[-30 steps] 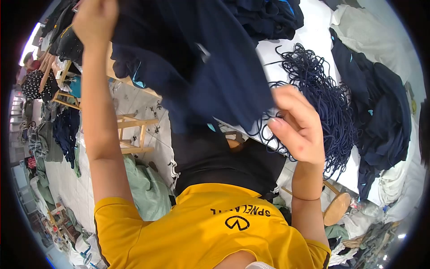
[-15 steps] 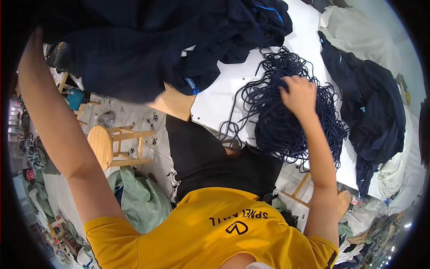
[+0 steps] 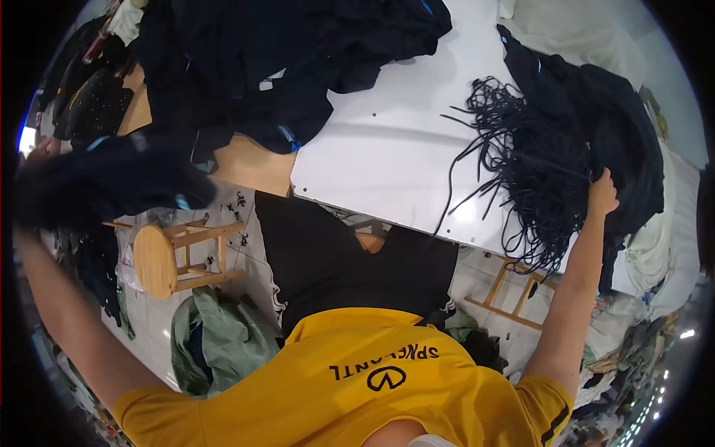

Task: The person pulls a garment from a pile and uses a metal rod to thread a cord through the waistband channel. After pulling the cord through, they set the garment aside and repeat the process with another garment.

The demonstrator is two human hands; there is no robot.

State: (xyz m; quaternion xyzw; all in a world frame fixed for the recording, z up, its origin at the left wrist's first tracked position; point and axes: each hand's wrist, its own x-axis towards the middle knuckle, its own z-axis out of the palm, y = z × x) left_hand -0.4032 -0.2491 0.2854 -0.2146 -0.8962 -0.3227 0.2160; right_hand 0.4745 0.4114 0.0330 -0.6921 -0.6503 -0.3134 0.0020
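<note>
A heap of thin navy cords (image 3: 547,175) lies at the right of the white table (image 3: 387,149), with loose ends trailing left and over the front edge. My right hand (image 3: 604,195) is closed at the heap's right side, fingers curled on the cords, against a dark garment (image 3: 633,141). At the far left, a dark navy garment (image 3: 126,175) with light blue tabs hangs in the air, blurred by motion. My left forearm runs up behind it. My left hand (image 3: 43,150) shows only in part at its upper edge, gripping the cloth.
More dark navy garments (image 3: 253,52) are piled at the back left of the table. A wooden stool (image 3: 156,261) stands on the floor at left, beside green cloth (image 3: 216,343). Another wooden stool frame (image 3: 506,298) is under the table at right. Pale cloth (image 3: 573,37) lies behind.
My right hand and the cord heap have shifted right, against the dark garment. My left hand has come down at far left, with a dark garment swung away from the pile.
</note>
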